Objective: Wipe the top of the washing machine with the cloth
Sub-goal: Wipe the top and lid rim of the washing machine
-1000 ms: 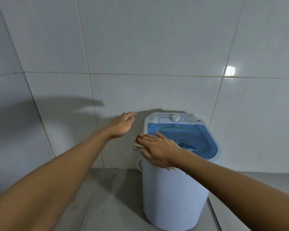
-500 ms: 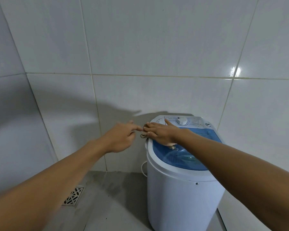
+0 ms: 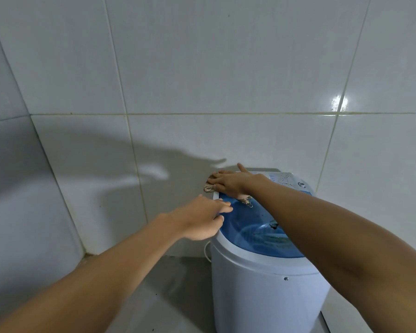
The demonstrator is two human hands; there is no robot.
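A: Pressing down flat, my right hand [image 3: 228,182] has the cloth [image 3: 209,187] pinned on the far-left corner of the washing machine [image 3: 262,296], fingers spread; a second ago it was at the near-left rim, so the stroke has run back along the left edge toward the wall.

B: And the other hand?

A: My left hand [image 3: 202,218] was up by the wall; now it has dropped to the machine's left rim, fingers loosely curled and touching the edge of the blue lid [image 3: 240,227], holding nothing. I'd say it is steadying the machine.

B: How much of the top is done?

A: My guess is only the left side. The control panel [image 3: 286,180] at the back and the lid's right part look untouched, though my forearm hides much of them.

B: Anything in the tub?

A: Through the tinted lid I see the drum and a dark bit, too blurred to name. A frayed corner of the cloth trails onto the lid.
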